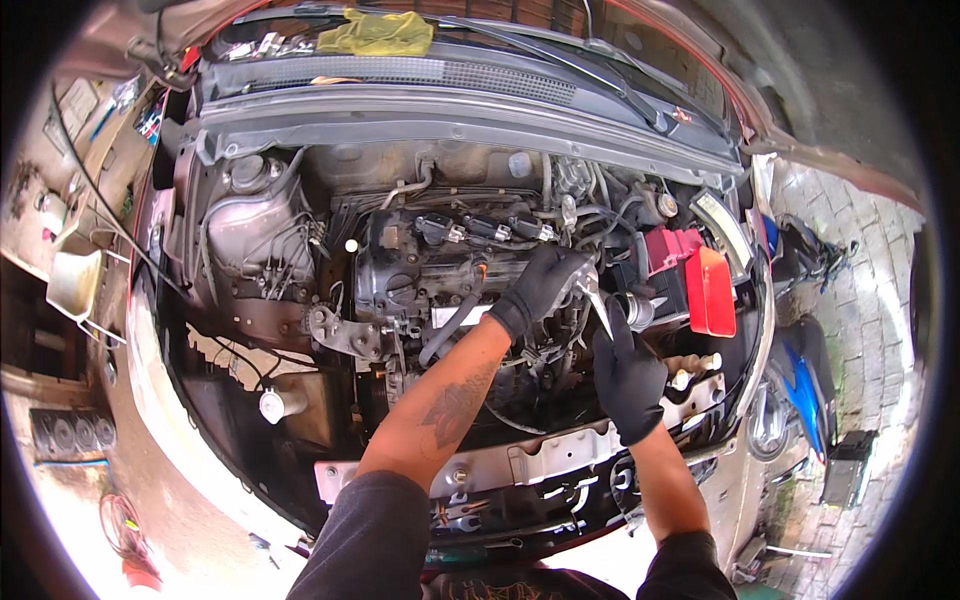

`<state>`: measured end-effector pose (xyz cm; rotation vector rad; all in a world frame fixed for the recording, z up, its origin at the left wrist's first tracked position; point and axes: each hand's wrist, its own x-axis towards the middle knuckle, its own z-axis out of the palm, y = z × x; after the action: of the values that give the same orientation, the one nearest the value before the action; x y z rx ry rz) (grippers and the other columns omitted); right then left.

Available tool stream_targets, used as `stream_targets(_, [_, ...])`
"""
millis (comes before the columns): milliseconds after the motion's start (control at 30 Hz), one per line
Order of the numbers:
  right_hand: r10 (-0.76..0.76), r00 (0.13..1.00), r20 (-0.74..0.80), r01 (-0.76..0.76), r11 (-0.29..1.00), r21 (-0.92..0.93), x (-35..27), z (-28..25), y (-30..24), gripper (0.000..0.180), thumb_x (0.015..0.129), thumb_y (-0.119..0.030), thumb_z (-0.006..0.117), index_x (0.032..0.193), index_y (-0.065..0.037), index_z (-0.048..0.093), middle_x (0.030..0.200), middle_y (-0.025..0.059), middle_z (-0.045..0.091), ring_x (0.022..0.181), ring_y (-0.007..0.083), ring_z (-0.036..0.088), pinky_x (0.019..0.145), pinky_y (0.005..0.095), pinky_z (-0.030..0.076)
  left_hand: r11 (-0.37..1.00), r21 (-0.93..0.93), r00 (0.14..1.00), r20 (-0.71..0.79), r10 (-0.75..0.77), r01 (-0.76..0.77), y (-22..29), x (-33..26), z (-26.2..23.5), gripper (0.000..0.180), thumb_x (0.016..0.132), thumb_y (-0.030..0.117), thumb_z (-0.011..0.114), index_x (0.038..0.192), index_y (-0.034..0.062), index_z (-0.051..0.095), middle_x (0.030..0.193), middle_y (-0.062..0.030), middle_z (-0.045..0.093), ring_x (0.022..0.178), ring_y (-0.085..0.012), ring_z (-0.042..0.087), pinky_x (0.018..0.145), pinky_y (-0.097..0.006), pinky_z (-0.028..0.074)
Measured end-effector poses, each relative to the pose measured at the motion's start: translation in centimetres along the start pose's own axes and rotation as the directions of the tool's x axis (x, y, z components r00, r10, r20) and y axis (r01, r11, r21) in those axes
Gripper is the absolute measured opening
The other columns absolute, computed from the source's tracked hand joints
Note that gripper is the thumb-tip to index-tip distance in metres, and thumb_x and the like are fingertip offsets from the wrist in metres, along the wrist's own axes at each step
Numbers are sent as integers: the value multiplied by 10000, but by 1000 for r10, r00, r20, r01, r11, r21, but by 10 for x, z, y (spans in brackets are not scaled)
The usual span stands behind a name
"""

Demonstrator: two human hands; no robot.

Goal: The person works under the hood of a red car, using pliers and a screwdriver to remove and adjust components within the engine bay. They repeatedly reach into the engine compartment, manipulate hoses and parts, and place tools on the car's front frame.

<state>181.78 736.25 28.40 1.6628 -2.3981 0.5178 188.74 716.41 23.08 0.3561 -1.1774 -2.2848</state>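
Observation:
Both my hands wear black gloves and work over the right side of a car engine (440,260). In my right hand (630,380) is a slim silver wrench (598,308), its far end angled up toward the left fingers. My left hand (545,288) reaches across the engine with its fingers curled in at the wrench's far end. What those fingers grip is hidden. Just right of the wrench sits a round metal fitting (638,312). Ignition coils (490,230) line the top of the engine, behind the left hand.
A red rectangular container (710,292) stands right of the hands, beside a dark red cover (672,248). Wrenches (460,513) lie by the front crossmember (570,455). A yellow cloth (376,34) rests near the windshield. The raised hood (840,110) hangs overhead. A motorcycle (800,390) stands at right.

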Motion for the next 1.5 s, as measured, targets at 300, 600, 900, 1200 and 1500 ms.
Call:
stream_targets(300, [-338, 931, -138, 309, 930, -198, 34, 29, 96, 457, 831, -304, 813, 1272, -205, 744, 705, 158, 654, 571, 364, 634, 498, 488, 457, 706, 609, 880, -30, 475, -361, -30, 8, -1, 439, 988, 419, 645, 813, 35, 768, 671, -222, 665, 637, -371, 684, 624, -463, 498])
stream_targets(600, [-646, 763, -30, 513, 633, -580, 218, 40, 47, 345, 795, -287, 747, 1114, -157, 752, 960, 93, 741, 1127, 330, 674, 873, 464, 567, 569, 687, 842, 117, 527, -452, -8, 1, 14, 387, 931, 514, 698, 954, 136, 773, 756, -158, 733, 755, -397, 721, 696, -507, 555])
stream_targets(900, [-381, 528, 759, -216, 804, 554, 111, -32, 11, 459, 927, -296, 731, 1259, 17, 677, 1319, 223, 667, 1176, 440, 642, 1030, 475, 506, 606, 719, 903, 68, 424, -339, -29, -4, 3, 366, 987, 336, 625, 830, 19, 720, 771, -183, 709, 730, -291, 709, 682, -450, 515])
stream_targets(1200, [-660, 750, -42, 587, 693, -419, 140, 0, 14, 210, 833, -156, 672, 1021, -63, 691, 923, 157, 702, 938, 353, 725, 859, 469, 575, 275, 899, 880, 202, 430, -341, -2, -34, 2, 373, 947, 282, 680, 1190, 21, 570, 895, -204, 688, 879, -411, 685, 792, -513, 542])
stream_targets(1500, [-334, 660, 673, -51, 874, 483, 104, 7, 17, 171, 956, -128, 604, 1047, -16, 695, 865, 196, 739, 774, 402, 731, 727, 485, 588, 156, 959, 951, 192, 244, -234, 9, -39, -25, 317, 957, 240, 655, 1224, 72, 633, 920, -232, 723, 869, -451, 698, 781, -531, 557])
